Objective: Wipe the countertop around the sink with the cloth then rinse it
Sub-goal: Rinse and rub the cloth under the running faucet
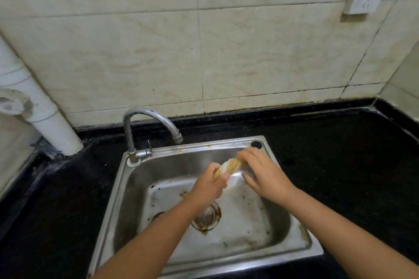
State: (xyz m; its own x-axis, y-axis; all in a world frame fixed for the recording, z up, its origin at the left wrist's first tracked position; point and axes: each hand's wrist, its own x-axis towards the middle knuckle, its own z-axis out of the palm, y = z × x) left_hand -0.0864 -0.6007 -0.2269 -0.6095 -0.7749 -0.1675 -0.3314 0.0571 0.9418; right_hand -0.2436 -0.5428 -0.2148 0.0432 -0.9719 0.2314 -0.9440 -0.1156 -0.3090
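Both hands grip one twisted cloth [231, 165] over the sink [127, 188]: the left hand [209, 184] is wrapped round its near end, the right hand [263, 172] round its far end. The cloth, seemingly wrung tight, hangs below and right of the tap [145, 124], above the drain [207, 217]. Dark tabletop [340, 154] surrounds the sink.

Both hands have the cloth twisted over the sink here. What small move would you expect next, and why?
Probably another short twist to finish wringing. The left hand and right hand grip opposite ends of the cloth, already wound into a tight roll above the sink. No water shows at the faucet, so squeezing out fits better than more rinsing.
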